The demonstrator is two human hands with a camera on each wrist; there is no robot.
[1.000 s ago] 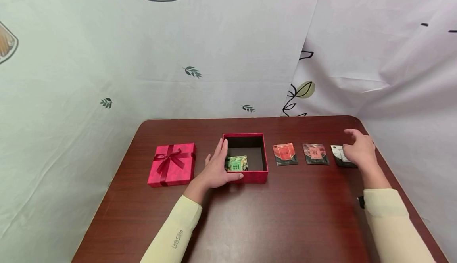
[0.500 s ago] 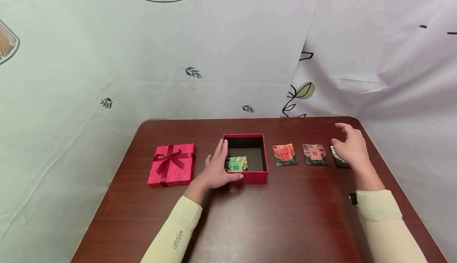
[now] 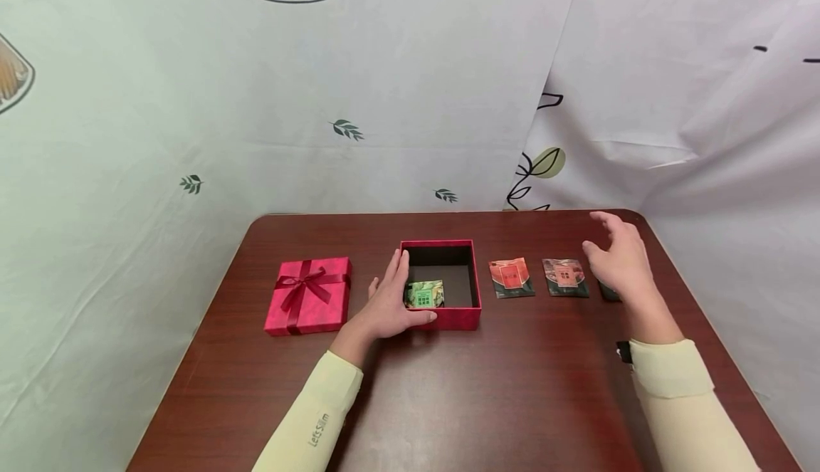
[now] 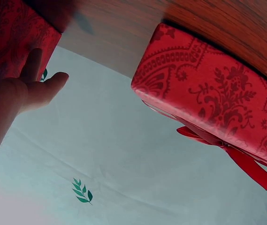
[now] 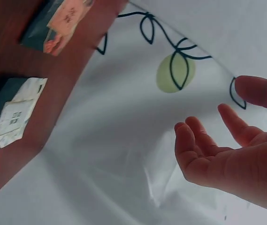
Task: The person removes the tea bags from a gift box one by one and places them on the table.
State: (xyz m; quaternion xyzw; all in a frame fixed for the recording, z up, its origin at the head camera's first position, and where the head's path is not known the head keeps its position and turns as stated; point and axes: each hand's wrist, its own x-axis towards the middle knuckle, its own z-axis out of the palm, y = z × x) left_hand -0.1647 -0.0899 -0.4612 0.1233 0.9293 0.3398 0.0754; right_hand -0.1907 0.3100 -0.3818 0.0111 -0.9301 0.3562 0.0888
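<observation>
My left hand lies against the left side and front corner of a red gift box, fingers straight and thumb along the front wall. The box stands without its lid, and a green sachet lies in its front left part. My right hand hovers at the right with thumb and forefinger spread, holding nothing. It mostly covers a black-and-white sachet in the head view; the right wrist view shows that sachet's white label. Left of this hand lie a dark red sachet and an orange-red sachet.
The red box lid, tied with a ribbon bow, sits on the brown wooden table left of the box. A pale printed cloth hangs behind the table's far edge and along its sides.
My right hand has moved left and slightly away from me, from the right part of the black-and-white sachet towards the dark red one. The left hand and the box have stayed put.
</observation>
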